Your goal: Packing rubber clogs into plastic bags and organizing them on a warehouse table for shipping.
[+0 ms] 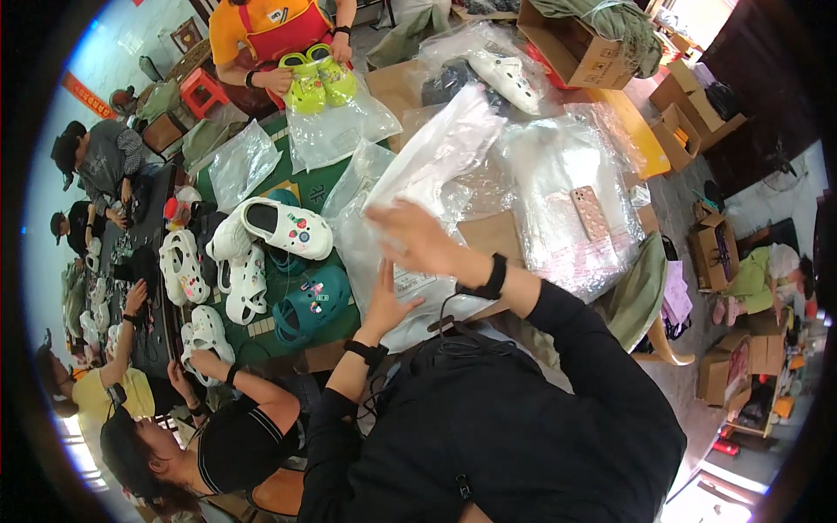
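Clear plastic bags cover much of the green tabletop (324, 187) in the head view. The person's right hand (417, 234) is spread open, fingers loose, lifted just above a flat clear bag (384, 261) that lies in front of them; the left hand (384, 301) rests open on that bag's near edge, palm down, gripping nothing. Pressing the bag flat with both palms, working from the near edge outward, seems the surest way to smooth it. Just left lie a teal clog (312, 303) and a white clog (288, 227) with charms. A pink phone (591, 213) sits on more bags to the right. Other people's hands work nearby, one pair holding yellow-green clogs (318, 80).
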Demonstrator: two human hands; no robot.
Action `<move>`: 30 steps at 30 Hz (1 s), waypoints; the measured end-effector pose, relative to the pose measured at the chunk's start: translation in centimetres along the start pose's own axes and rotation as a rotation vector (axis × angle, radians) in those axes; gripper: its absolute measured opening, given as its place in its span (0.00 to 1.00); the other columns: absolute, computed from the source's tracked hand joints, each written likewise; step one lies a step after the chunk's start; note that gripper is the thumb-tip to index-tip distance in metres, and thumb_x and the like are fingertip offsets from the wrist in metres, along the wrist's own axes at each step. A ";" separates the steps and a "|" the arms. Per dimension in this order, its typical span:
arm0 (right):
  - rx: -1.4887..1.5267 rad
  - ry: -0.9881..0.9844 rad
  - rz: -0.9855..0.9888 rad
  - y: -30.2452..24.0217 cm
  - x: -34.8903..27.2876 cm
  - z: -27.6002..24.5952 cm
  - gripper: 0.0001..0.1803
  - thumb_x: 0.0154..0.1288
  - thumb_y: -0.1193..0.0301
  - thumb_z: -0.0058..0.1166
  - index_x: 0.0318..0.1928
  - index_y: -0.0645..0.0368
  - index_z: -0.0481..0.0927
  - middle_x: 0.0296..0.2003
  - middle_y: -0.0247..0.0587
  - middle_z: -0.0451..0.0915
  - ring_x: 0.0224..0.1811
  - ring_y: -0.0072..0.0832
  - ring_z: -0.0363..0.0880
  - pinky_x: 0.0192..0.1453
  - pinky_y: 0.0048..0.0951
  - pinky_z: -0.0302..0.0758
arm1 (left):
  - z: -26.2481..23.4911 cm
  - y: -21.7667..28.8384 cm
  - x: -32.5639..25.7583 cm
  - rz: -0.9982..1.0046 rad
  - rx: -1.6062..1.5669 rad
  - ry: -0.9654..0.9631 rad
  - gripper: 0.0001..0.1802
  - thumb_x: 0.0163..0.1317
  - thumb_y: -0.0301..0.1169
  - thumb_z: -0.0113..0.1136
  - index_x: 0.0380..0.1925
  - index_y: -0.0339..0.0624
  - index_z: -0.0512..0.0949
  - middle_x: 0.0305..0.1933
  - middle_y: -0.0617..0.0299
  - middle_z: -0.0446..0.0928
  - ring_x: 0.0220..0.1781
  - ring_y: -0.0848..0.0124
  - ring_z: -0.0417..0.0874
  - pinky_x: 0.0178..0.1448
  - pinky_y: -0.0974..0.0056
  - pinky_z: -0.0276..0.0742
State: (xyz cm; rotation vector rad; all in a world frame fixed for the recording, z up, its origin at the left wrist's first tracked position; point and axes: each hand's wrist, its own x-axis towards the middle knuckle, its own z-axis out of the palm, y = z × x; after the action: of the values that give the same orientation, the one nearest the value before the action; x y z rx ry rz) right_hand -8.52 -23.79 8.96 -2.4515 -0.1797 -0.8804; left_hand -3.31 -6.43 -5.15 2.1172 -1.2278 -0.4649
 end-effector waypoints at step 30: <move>0.044 0.425 0.100 1.9 0.1 -4.8 0.31 0.49 0.61 0.62 0.53 0.60 0.68 0.52 0.51 0.68 0.56 0.41 0.66 0.58 0.44 0.63 | -25.8 -5.8 -4.2 -0.118 -1.293 0.388 0.23 0.62 0.38 0.45 0.55 0.39 0.63 0.53 0.56 0.71 0.54 0.60 0.72 0.57 0.58 0.68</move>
State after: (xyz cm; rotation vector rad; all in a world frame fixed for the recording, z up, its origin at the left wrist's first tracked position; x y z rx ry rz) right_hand -10.58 -27.89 11.35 -2.1529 0.0744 -1.3083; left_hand 13.31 8.24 9.76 1.0571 -0.3356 -0.6213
